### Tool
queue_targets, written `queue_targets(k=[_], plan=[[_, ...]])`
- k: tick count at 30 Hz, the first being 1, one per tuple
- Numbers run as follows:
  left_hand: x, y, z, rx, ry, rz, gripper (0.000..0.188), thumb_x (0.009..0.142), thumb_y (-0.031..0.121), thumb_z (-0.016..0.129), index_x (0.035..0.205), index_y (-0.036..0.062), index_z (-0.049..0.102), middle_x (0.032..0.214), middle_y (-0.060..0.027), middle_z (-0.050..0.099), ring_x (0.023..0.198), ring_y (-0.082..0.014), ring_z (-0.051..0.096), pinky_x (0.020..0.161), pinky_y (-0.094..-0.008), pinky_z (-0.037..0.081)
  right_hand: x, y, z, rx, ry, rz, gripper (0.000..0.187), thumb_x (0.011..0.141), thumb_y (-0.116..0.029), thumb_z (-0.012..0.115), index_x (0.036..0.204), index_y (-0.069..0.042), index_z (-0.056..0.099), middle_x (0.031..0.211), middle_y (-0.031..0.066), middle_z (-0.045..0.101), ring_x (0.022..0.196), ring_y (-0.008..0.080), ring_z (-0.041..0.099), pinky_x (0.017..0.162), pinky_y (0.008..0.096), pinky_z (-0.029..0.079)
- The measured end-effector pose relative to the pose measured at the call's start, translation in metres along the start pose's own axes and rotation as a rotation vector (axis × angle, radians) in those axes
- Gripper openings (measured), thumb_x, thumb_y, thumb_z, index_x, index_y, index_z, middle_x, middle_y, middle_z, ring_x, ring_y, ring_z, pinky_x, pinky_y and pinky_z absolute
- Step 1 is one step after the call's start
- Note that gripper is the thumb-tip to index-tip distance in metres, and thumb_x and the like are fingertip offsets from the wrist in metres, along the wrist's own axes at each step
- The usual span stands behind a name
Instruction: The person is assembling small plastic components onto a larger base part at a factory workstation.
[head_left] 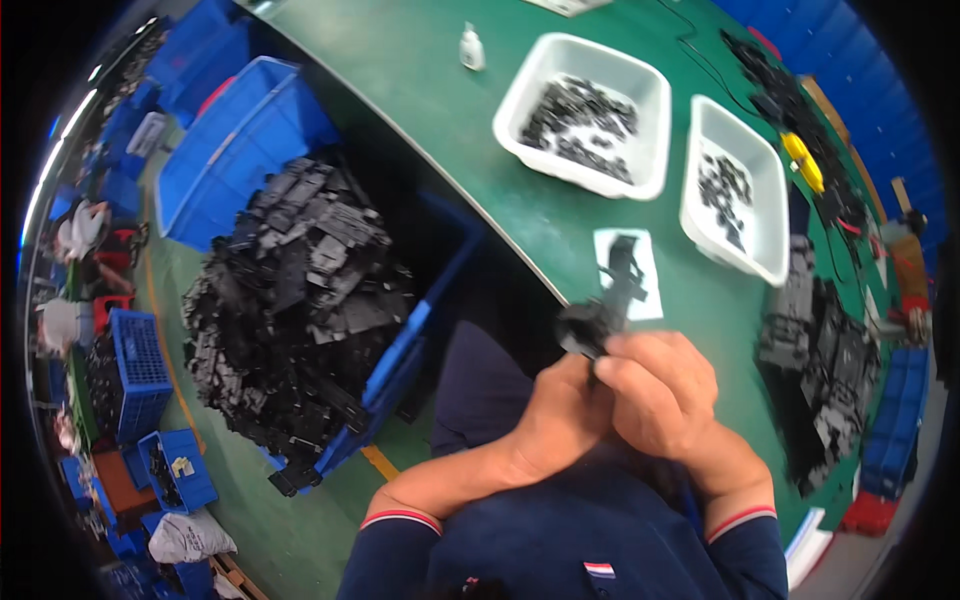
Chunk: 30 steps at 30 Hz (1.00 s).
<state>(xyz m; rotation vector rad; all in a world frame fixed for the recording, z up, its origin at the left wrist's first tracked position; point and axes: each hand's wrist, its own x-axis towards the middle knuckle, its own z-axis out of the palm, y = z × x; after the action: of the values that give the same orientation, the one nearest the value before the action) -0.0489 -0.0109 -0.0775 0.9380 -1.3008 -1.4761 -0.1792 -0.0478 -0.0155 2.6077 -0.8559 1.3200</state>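
Observation:
Above the near edge of the bench, my left hand point(565, 418) and my right hand point(662, 392) come together on a black plastic part point(590, 322). The part has a round end close to my fingers and a longer piece stretching away from me. My left fingers are closed around its lower side, partly hidden behind the right hand. Thumb and fingers of my right hand pinch it close to the round end. Below the part's far end, a white sheet point(648, 290) lies on the green bench point(460, 120). Some blur hides the part's detail.
Two white tubs point(655, 120) point(770, 195) with small black pieces stand beyond my hands, near a small white bottle point(472, 50). Black parts point(815, 350) are stacked at right. Left of the bench, a blue crate point(395, 345) overflows with black parts point(300, 290).

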Motion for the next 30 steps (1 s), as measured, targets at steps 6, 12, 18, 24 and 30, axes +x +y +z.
queue_targets(k=[6,12,18,24,30], plan=[[-0.002,-0.01,0.006,0.007,0.005,-0.054,0.028,0.084,-0.008,0.055,0.11,0.0017,0.053,0.094,-0.0077,0.06,0.092,-0.0134,0.057,0.075,-0.028,0.048,-0.001,-0.002,0.006,-0.033,0.014,0.042,0.024,0.068,0.006,0.061,0.09,-0.002,0.062,0.087,0.0155,0.064,0.063,0.026,0.06,0.053,0.0329,0.048],[0.0,0.011,0.004,0.033,0.112,0.14,0.022,0.084,-0.005,0.053,0.105,0.0006,0.05,0.084,-0.0168,0.057,0.075,-0.0245,0.056,0.069,-0.0338,0.047,0.003,-0.004,0.013,-0.022,0.077,0.017,0.023,0.069,0.008,0.059,0.09,-0.001,0.061,0.086,0.0145,0.063,0.062,0.026,0.06,0.053,0.0315,0.047],[0.001,0.011,0.003,0.058,0.109,0.168,0.021,0.085,-0.005,0.052,0.105,0.0003,0.05,0.086,-0.0177,0.057,0.077,-0.0265,0.057,0.071,-0.0343,0.047,0.004,-0.003,0.015,-0.02,0.075,0.016,0.022,0.07,0.009,0.06,0.089,-0.001,0.06,0.084,0.0147,0.063,0.061,0.0257,0.059,0.051,0.0318,0.046],[0.005,0.012,0.0,0.086,0.112,0.203,0.018,0.086,-0.002,0.052,0.104,-0.0012,0.051,0.086,-0.0177,0.059,0.08,-0.0266,0.062,0.07,-0.0341,0.048,0.007,-0.003,0.015,-0.01,0.092,0.019,0.019,0.07,0.009,0.062,0.087,0.0,0.061,0.084,0.0152,0.063,0.061,0.0263,0.059,0.051,0.0311,0.046],[0.007,0.016,-0.006,0.041,0.046,0.188,0.023,0.089,0.0,0.05,0.112,-0.0009,0.049,0.091,-0.0206,0.06,0.085,-0.0361,0.061,0.076,-0.0382,0.048,0.005,-0.004,0.011,-0.002,0.046,0.051,0.03,0.071,0.006,0.067,0.099,0.0,0.06,0.09,0.0166,0.063,0.074,0.0288,0.064,0.063,0.0335,0.051]])
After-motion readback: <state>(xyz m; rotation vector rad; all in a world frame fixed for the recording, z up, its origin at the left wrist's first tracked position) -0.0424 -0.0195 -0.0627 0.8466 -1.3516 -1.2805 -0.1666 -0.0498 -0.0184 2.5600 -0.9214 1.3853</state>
